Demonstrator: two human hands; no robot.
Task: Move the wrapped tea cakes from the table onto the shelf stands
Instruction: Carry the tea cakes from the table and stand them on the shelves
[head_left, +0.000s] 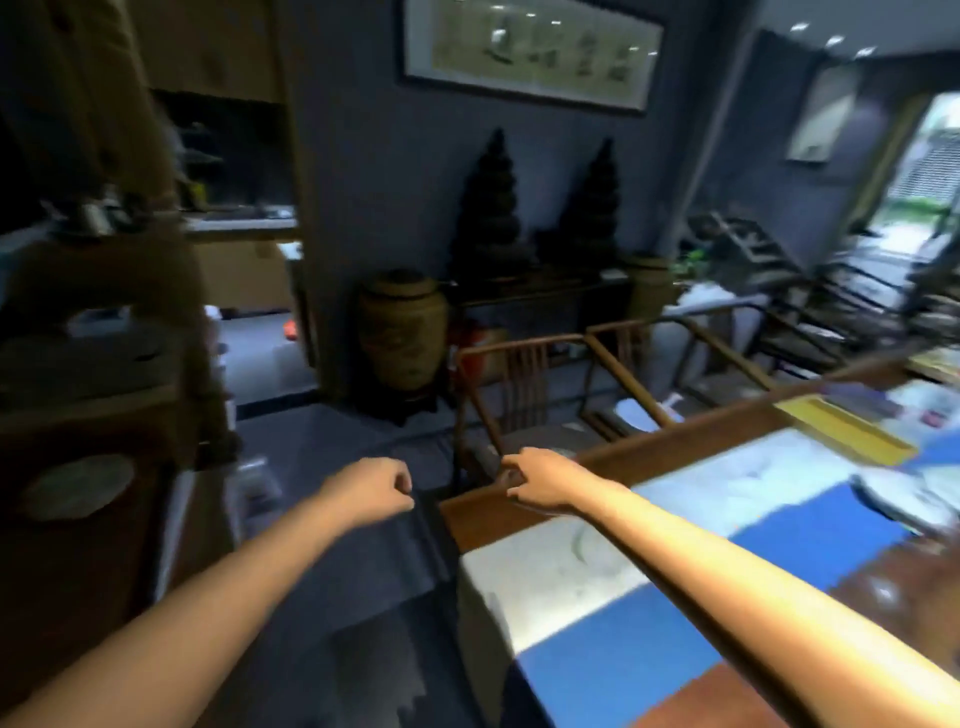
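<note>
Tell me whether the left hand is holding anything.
Empty: the left hand is loosely curled over the floor, with nothing visible in it.

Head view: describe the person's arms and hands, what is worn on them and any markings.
Both forearms are bare as far as the frame shows, with no sleeves in view. The left hand and right hand wear no gloves. No watch, bracelet or ring is visible, and no markings show, though motion blur could hide small details.
</note>
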